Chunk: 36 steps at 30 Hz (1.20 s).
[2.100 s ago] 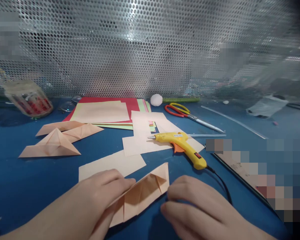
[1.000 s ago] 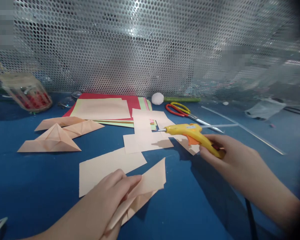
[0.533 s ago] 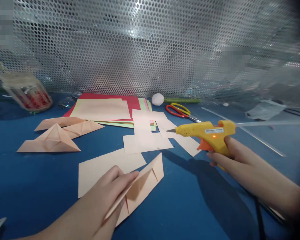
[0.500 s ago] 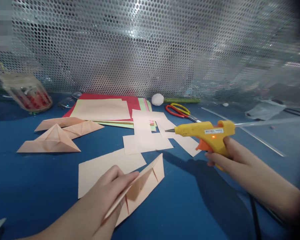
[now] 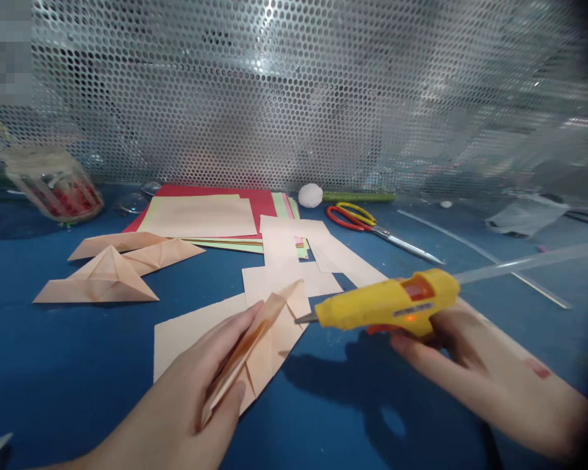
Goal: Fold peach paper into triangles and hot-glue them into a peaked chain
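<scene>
My left hand (image 5: 200, 391) is closed round a folded peach paper piece (image 5: 269, 336), lifted a little off the blue table (image 5: 68, 365) with its opened fold turned to the right. My right hand (image 5: 451, 352) grips a yellow glue gun (image 5: 387, 307) with an orange trigger and a clear glue stick (image 5: 529, 261) jutting from its back. The gun's metal nozzle points left and sits right at the edge of the folded piece.
Flat peach sheets (image 5: 294, 261) lie behind the hands, and a stack of coloured paper (image 5: 200, 219) beyond them. Folded peach shapes (image 5: 112, 267) rest at left, a jar (image 5: 53, 183) at far left. Scissors (image 5: 372, 225), a white ball (image 5: 310, 195) and a perforated metal wall (image 5: 294, 91) are at the back.
My right hand took the glue gun off the table, raised it, then brought it down and left until the nozzle reached the folded piece. My left hand tilted the piece up toward the gun.
</scene>
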Each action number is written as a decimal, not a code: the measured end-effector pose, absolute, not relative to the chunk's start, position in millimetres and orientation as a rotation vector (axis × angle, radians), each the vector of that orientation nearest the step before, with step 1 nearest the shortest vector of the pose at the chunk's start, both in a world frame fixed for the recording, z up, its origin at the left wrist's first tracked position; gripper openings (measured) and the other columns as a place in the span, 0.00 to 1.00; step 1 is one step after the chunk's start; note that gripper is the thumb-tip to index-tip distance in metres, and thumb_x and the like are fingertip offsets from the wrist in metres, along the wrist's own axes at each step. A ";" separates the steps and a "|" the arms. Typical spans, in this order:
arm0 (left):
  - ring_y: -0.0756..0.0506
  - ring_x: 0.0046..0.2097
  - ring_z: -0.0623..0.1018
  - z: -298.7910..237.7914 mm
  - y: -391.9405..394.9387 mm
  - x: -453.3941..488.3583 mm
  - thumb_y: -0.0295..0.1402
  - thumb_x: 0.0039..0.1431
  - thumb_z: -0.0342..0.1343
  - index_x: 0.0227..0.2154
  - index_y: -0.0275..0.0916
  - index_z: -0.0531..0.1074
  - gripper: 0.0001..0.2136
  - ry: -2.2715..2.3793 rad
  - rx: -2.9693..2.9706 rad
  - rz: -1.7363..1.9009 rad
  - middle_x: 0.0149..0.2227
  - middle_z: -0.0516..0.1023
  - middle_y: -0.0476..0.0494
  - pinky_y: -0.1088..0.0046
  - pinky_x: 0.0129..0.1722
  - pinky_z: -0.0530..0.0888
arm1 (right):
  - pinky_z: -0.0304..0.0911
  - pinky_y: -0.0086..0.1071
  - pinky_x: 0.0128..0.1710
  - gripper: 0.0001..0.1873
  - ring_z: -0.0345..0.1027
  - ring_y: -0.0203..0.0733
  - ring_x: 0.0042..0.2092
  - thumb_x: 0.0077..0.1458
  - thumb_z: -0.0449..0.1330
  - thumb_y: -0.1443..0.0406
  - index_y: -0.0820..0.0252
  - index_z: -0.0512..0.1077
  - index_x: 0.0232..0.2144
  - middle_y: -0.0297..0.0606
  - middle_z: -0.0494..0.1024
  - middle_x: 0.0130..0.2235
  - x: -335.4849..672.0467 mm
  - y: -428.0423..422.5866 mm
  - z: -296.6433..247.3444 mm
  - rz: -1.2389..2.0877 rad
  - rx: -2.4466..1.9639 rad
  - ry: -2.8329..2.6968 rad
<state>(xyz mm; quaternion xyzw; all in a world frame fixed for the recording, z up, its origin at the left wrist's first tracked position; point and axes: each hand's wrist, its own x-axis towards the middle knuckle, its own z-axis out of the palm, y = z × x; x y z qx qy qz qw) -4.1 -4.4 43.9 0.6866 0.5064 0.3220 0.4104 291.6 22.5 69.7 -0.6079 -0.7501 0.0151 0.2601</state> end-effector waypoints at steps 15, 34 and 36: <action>0.51 0.61 0.73 30.1 -8.8 0.2 0.28 0.67 0.45 0.60 0.72 0.59 0.27 1.206 1.831 0.933 0.63 0.70 0.69 0.76 0.58 0.72 | 0.63 0.28 0.18 0.09 0.70 0.37 0.18 0.49 0.54 0.66 0.51 0.67 0.20 0.27 0.75 0.19 263.5 15.4 45.2 0.159 -1.525 -2.194; 0.49 0.69 0.61 26.2 -4.6 -16.2 0.22 0.56 0.49 0.65 0.56 0.53 0.35 1.102 2.470 0.740 0.69 0.61 0.58 0.72 0.63 0.62 | 0.65 0.30 0.22 0.09 0.74 0.39 0.22 0.56 0.54 0.65 0.52 0.71 0.25 0.29 0.78 0.23 270.9 13.4 32.6 0.118 -1.472 -2.217; 0.51 0.69 0.61 22.9 -3.4 -18.2 0.20 0.53 0.49 0.67 0.54 0.50 0.39 1.077 2.581 0.730 0.68 0.63 0.59 0.75 0.66 0.56 | 0.64 0.30 0.21 0.10 0.73 0.39 0.20 0.57 0.53 0.65 0.52 0.70 0.24 0.28 0.76 0.22 270.3 12.4 33.0 0.114 -1.475 -2.222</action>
